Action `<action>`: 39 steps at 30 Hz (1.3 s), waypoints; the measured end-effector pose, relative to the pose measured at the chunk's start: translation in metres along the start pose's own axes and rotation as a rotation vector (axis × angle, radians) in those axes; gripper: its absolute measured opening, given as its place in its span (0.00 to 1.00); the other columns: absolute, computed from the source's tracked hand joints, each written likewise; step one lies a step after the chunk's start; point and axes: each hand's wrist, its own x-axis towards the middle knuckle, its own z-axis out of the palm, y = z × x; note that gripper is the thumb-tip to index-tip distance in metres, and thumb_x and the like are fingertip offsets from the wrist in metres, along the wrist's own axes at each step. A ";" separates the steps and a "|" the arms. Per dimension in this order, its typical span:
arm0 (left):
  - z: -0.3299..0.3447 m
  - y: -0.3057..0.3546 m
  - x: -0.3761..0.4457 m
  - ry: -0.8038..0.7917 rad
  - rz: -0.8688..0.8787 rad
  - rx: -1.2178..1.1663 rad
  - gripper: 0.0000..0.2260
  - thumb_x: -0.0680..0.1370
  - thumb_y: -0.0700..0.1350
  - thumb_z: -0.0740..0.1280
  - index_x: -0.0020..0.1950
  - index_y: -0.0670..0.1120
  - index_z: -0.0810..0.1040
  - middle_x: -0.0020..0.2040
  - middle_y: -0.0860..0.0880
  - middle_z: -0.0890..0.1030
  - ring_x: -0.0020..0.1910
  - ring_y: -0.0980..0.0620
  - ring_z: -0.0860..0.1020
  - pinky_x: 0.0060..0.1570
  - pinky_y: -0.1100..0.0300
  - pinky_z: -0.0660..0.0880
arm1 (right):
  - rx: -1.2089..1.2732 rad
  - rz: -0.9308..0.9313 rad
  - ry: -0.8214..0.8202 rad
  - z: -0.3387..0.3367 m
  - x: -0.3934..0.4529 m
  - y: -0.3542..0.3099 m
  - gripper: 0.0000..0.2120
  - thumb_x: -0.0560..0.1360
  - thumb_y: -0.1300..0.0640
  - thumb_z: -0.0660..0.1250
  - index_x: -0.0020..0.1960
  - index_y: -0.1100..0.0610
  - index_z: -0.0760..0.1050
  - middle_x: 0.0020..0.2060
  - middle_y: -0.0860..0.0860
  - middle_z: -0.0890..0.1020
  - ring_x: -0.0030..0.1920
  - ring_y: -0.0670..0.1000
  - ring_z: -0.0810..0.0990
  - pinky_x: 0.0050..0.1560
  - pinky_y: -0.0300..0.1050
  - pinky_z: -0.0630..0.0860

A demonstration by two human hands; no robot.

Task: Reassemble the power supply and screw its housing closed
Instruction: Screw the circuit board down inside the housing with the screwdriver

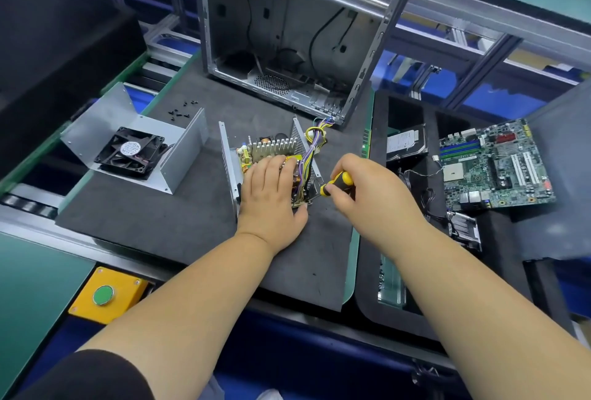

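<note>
Early stage: left hand (270, 195) flat on board (271, 156) in open housing (228, 156), right hand (361, 188) gripping screwdriver (339, 182); cover (134, 131) with fan at 9 o'clock, unfitted.

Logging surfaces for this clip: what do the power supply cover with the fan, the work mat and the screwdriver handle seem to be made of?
Cover with the fan: bent sheet metal, matte grey, with crisp folded edges; probably steel. Work mat: dark grey foam by its soft, grainy, non-reflective surface, though it could be rubber. Screwdriver handle, gripped by the right hand: yellow and black, smooth with slight sheen, likely moulded plastic with rubbery grip.
</note>
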 end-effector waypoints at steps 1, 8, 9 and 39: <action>0.000 0.000 0.000 0.006 0.000 0.001 0.37 0.67 0.55 0.73 0.72 0.42 0.70 0.69 0.43 0.72 0.69 0.42 0.63 0.73 0.47 0.54 | -0.017 -0.021 -0.016 -0.001 0.002 -0.002 0.06 0.77 0.53 0.68 0.49 0.53 0.72 0.41 0.48 0.76 0.42 0.53 0.74 0.42 0.50 0.74; 0.001 0.000 0.000 0.019 -0.002 0.004 0.37 0.65 0.54 0.74 0.72 0.41 0.71 0.68 0.42 0.73 0.69 0.43 0.62 0.72 0.46 0.55 | -0.272 -0.210 -0.162 -0.008 0.013 -0.015 0.09 0.76 0.63 0.67 0.53 0.52 0.72 0.44 0.49 0.74 0.45 0.55 0.72 0.41 0.53 0.75; 0.001 0.000 0.000 0.019 -0.003 0.004 0.37 0.66 0.54 0.74 0.72 0.41 0.71 0.68 0.42 0.73 0.69 0.43 0.62 0.72 0.46 0.55 | -0.298 -0.209 -0.170 -0.008 0.015 -0.015 0.10 0.76 0.63 0.67 0.54 0.52 0.72 0.44 0.49 0.74 0.44 0.54 0.71 0.41 0.52 0.75; 0.001 0.001 0.002 0.002 -0.005 -0.004 0.37 0.65 0.53 0.75 0.71 0.41 0.72 0.67 0.42 0.74 0.68 0.41 0.66 0.71 0.45 0.56 | -0.555 -0.047 -0.064 -0.005 0.038 -0.017 0.19 0.80 0.41 0.58 0.39 0.53 0.60 0.26 0.47 0.61 0.30 0.55 0.64 0.27 0.41 0.52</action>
